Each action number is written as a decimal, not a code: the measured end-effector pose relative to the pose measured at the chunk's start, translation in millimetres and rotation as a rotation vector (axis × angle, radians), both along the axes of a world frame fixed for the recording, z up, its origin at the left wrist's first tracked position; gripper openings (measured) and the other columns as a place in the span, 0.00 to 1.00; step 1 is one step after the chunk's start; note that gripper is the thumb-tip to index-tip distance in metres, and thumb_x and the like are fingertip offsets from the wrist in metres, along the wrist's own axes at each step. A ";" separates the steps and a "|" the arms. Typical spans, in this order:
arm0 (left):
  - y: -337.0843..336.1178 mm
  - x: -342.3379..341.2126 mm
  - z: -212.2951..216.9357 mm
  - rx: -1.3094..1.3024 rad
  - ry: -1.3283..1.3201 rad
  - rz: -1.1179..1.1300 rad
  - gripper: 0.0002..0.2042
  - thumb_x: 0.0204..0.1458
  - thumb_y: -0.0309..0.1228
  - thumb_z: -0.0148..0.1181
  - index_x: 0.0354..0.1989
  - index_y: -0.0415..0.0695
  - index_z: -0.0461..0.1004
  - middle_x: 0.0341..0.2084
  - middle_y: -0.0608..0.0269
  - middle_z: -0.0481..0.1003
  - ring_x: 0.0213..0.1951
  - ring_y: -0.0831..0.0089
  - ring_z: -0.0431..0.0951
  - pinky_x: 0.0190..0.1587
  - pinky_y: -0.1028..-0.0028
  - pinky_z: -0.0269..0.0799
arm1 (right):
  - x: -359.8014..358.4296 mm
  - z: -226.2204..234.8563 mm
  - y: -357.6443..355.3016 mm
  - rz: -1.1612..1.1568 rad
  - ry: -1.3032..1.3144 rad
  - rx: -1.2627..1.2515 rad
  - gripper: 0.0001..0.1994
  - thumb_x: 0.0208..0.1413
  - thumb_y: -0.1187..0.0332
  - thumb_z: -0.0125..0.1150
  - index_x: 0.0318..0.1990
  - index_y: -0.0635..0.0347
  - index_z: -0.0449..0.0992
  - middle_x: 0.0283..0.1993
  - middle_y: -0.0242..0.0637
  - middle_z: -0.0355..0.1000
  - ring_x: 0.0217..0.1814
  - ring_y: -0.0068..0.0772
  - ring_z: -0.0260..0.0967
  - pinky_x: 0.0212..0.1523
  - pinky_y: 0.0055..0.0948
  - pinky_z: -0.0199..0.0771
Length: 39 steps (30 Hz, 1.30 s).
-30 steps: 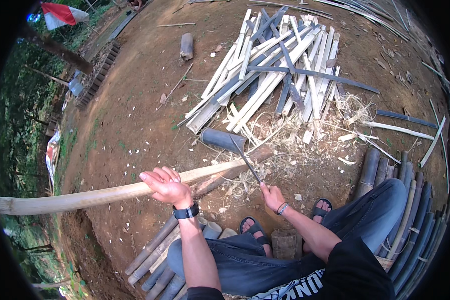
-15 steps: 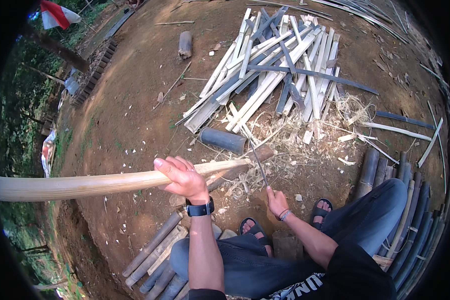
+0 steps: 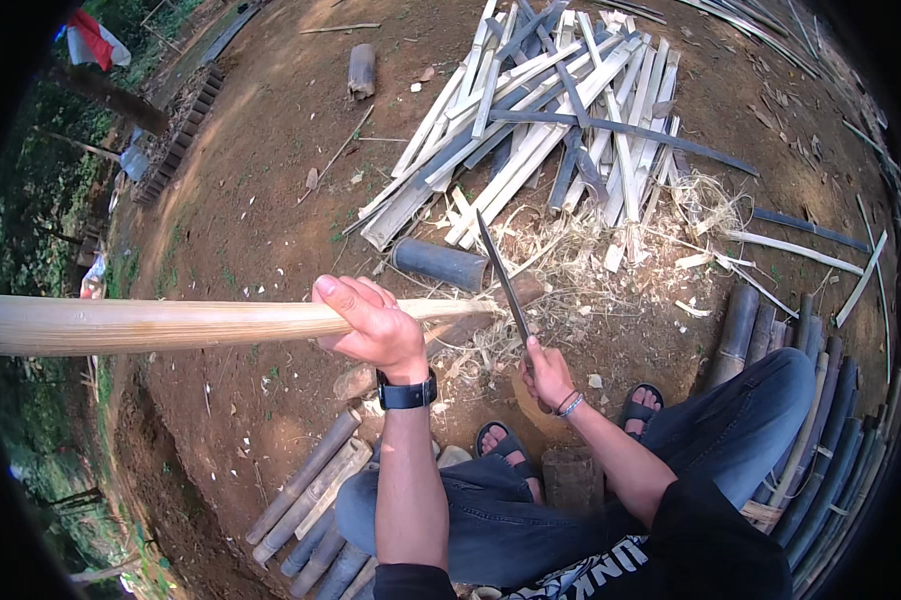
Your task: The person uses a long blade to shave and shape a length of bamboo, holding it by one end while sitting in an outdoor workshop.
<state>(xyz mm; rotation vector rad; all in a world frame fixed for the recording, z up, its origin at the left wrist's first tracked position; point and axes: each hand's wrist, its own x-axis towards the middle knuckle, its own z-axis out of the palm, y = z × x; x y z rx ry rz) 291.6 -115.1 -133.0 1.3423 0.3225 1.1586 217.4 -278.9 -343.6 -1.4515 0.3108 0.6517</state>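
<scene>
I am holding my left hand (image 3: 376, 325) wrapped tight around a long pale bamboo pole (image 3: 171, 322), fingers curled over the top of it, a black wristwatch (image 3: 407, 391) sitting just below on the wrist. The pole is running level from the left rim of the view to a point just right of my fist, where its stripped end is meeting the litter of shavings (image 3: 571, 250). My right hand (image 3: 549, 375) is closed on the handle of a long dark blade (image 3: 503, 277), which is pointing up and away from me, its edge standing just beside the pole's end; whether it is touching the wood I cannot tell. A beaded bracelet is circling that wrist. Outward from the grip, a short dark bamboo section (image 3: 441, 264) is lying on the ground just beyond the pole, and behind it a heap of split bamboo slats (image 3: 541, 120) is fanning out, pale on the cut faces and grey-green on the skin. A lone stub of log (image 3: 362, 70) is resting farther off. No package or label is showing; a red and white cloth (image 3: 96, 40) is hanging at the upper left edge. The ground is bare reddish-brown earth (image 3: 251, 200), outdoors, with green growth along the left. Round bamboo lengths (image 3: 311, 495) are lying beside my sandalled feet, and more are stacked at my right.
</scene>
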 end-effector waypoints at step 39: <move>-9.7 22.1 3.0 0.137 0.019 0.021 0.21 0.64 0.38 0.43 0.17 0.48 0.53 0.07 0.73 0.52 0.08 0.84 0.52 0.10 0.81 0.47 | -17.0 -80.2 -8.0 0.318 0.065 -0.301 0.29 0.62 0.43 0.39 0.18 0.58 0.62 0.10 0.28 0.56 0.09 0.23 0.56 0.09 0.25 0.53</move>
